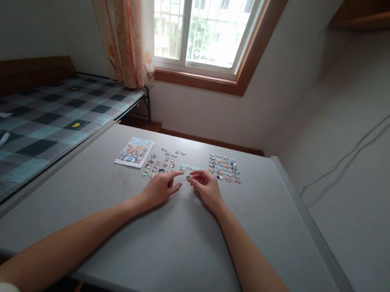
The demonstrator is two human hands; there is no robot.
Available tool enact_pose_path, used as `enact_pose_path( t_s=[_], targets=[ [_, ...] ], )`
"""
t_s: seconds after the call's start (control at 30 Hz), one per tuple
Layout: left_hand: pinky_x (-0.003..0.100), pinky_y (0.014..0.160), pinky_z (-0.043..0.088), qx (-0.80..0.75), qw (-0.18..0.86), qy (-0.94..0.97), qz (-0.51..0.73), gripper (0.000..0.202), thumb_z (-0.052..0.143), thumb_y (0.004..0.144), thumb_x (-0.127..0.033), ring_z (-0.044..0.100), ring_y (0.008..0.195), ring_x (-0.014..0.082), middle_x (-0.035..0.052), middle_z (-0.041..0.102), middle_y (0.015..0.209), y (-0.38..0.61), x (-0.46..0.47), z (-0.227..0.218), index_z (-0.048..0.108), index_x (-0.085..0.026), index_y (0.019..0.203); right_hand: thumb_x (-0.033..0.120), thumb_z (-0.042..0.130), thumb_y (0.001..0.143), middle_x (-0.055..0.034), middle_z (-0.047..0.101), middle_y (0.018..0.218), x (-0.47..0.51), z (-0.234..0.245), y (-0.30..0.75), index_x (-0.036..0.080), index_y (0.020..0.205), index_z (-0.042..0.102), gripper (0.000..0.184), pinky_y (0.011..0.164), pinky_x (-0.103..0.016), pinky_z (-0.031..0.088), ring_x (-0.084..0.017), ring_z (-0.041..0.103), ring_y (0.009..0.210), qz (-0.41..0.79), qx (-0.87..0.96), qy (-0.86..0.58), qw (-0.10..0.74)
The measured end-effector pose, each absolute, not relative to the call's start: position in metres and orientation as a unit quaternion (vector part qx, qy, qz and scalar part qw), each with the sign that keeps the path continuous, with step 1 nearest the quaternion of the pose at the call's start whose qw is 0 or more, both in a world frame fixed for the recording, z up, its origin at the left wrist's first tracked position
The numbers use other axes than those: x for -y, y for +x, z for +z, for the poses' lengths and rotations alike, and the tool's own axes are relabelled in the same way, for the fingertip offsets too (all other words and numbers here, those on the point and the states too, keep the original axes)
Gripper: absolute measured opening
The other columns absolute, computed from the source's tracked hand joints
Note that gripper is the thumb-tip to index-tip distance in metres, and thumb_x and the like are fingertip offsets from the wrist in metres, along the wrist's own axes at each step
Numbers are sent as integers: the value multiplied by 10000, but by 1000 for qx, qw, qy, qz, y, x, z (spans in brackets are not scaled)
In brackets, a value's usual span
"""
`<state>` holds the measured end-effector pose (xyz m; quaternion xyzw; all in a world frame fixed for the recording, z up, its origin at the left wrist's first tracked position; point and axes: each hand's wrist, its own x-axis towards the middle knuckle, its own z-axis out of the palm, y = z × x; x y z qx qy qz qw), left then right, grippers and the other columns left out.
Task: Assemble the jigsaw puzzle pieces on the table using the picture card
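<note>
There we were at the worktop (pixel 166 255), both arms stretched forward, and all the action lay near its far side! Our right hand (pixel 209 190) had its grip nearly closed, thumb and fingertips pinched on a small puzzle piece (pixel 188 178); whether that piece touched the surface, we could not tell. Just across from it came our left hand (pixel 159 189), its grip parted wide, index finger reaching out and thumb well below it, with nothing visible between them. Right ahead of both sat a pale-blue patch (pixel 186 167), partly covered by the right fingers. And look at the spread around us: the left cluster (pixel 165 163) of loose pieces lay scattered just beyond the left hand, partly behind it, while the right cluster (pixel 223 166) lay more tightly packed, beyond the right hand and off to its right. Out on the far left, flat on the worktop, we had the printed sheet (pixel 135 152) with its colourful, busy picture. Behind it all stood the bright window (pixel 214 25), a patterned curtain (pixel 126 21) hung at its left, and a bed (pixel 93 98) with a checked cover ran along our left side.
</note>
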<state>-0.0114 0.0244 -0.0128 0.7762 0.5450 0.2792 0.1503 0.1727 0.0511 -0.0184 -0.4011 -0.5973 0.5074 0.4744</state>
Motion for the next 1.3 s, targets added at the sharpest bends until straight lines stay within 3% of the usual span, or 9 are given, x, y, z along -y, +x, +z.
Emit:
enact_pose_path(
  t_s=[0.17,0.4,1.3],
  targets=[
    [193,570,335,-544,89,793,258,378,526,840,-402,475,516,80,-55,569,588,-11,-22,-15,582,-307,1201,370,713,670,-5,631,717,-50,-19,173,181,816,621,256,630,-254,457,-129,587,669,489,637,-382,458],
    [191,576,338,-521,33,810,267,300,493,870,-394,503,528,81,-26,629,617,-12,-22,-17,654,-290,1100,335,718,674,-1,638,714,-49,-18,173,180,822,618,236,638,-248,458,-123,592,670,513,630,-364,455],
    [186,563,343,-514,60,814,265,302,509,855,-417,489,498,69,-45,595,584,-14,-22,-16,658,-264,1068,393,722,666,-26,659,762,-51,-18,176,169,832,643,290,650,-261,475,-136,608,699,520,622,-371,454]
  ],
)
